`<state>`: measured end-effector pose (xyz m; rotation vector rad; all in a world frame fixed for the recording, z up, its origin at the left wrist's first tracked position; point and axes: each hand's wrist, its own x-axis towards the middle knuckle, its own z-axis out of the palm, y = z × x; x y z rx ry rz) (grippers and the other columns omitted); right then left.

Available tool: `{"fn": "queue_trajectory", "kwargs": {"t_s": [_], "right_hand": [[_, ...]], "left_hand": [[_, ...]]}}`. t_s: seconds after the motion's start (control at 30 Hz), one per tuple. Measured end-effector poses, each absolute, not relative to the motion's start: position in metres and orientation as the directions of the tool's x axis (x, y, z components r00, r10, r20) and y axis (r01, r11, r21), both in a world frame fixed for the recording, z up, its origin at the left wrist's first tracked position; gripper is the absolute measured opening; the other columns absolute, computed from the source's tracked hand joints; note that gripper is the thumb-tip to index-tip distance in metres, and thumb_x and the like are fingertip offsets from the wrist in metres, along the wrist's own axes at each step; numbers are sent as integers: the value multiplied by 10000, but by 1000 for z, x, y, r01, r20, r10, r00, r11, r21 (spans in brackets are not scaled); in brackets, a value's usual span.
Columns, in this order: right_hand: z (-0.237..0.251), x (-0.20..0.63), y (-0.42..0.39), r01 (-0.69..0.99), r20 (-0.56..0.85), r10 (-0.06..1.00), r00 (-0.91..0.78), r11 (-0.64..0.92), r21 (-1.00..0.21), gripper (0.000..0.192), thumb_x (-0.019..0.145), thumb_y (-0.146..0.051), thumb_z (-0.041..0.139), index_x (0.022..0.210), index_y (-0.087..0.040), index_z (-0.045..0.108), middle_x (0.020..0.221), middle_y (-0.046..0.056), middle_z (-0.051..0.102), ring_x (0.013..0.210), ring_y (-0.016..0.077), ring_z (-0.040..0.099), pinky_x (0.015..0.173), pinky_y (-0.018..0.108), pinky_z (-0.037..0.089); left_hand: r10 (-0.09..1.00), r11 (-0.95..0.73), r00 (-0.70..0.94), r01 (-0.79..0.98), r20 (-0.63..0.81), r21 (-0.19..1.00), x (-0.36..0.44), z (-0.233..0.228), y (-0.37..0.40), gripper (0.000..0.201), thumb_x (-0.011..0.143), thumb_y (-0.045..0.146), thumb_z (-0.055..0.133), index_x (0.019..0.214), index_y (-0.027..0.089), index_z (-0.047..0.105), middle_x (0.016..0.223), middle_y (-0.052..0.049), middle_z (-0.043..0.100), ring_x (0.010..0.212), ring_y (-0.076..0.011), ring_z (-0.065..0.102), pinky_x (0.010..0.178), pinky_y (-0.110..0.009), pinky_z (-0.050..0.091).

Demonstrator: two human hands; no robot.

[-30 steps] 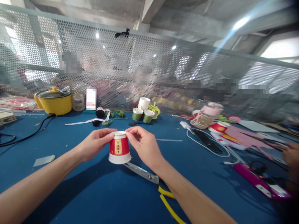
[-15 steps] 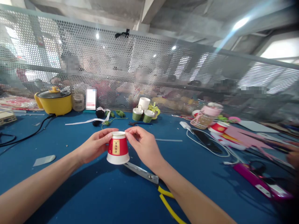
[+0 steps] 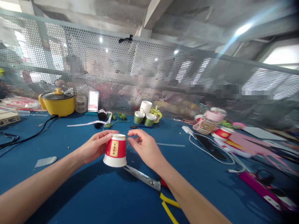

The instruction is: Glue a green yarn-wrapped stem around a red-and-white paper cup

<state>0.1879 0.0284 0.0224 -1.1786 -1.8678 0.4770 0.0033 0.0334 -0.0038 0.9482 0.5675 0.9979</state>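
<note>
The left hand pinches an upturned red-and-white paper cup at its narrow base, just above the blue felt tabletop. The right hand hovers just beside it, fingers loosely curled, empty. Yellow-handled steel scissors lie near right.

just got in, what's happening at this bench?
A person holds an upside-down red and white paper cup over the blue table. The left hand grips its side near the upturned base; the right hand is beside it, fingers apart from the cup. Yellow-handled scissors lie on the table just below.
</note>
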Motion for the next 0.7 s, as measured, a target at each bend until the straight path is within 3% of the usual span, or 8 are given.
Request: {"fn": "queue_trajectory", "kwargs": {"t_s": [0.1,0.3,0.43,0.7], "right_hand": [[33,188,23,518,481,854,-200,509,-687,149,777,-238,491,877,-171,579,971,79,596,588,107,527,551,263,476],[35,182,16,402,316,862,-396,472,-785,116,762,-236,532,851,-201,598,919,38,593,677,116,550,560,240,494],[32,182,19,261,221,874,-432,356,-897,104,743,-268,555,802,-190,592,880,24,572,572,83,522,502,223,484],[29,181,21,182,228,886,-404,322,-929,121,755,-272,548,802,-167,588,840,26,583,543,75,502,531,238,459]], "left_hand": [[890,223,456,-431,-2,874,1,-4,35,290,745,296,586,992,145,571,918,-96,643,810,-178,598,756,-308,432],[866,278,500,-434,-28,857,2,-6,35,274,728,269,608,967,134,585,886,-92,646,785,-172,603,763,-310,430],[851,301,524,-447,-26,842,2,-4,34,262,721,270,615,938,124,600,860,-97,662,756,-174,613,752,-313,436],[856,313,517,-484,-22,817,3,-3,35,245,732,254,601,930,109,600,838,-102,672,747,-176,625,745,-314,452]]}}
